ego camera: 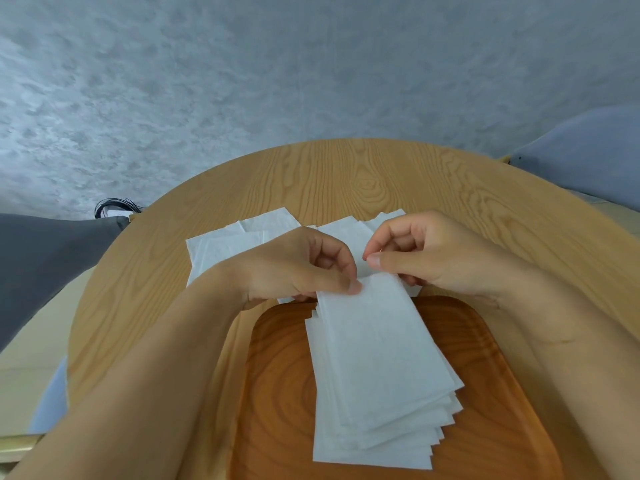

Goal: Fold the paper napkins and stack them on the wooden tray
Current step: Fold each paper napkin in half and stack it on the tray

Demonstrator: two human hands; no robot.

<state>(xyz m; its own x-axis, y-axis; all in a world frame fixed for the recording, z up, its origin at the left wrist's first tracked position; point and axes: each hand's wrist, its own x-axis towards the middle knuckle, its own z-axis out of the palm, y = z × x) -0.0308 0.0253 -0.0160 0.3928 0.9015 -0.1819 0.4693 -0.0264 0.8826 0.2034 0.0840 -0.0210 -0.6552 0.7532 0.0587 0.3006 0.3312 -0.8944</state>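
Observation:
A reddish wooden tray (485, 393) lies at the table's near edge. On it rests a fanned stack of folded white napkins (377, 403). The top folded napkin (374, 327) lies along the stack, its far end pinched at both corners. My left hand (298, 265) grips its far left corner between thumb and fingers. My right hand (426, 254) pinches the far right corner. Behind my hands, unfolded white napkins (228, 247) are spread on the table, partly hidden by my hands.
The round light-wood table (363, 178) reaches beyond the napkins. A grey cushion (41, 265) sits at the left, a pale blue chair (588, 154) at the right, and dark coiled cables (116, 207) lie past the left edge. Grey floor lies beyond.

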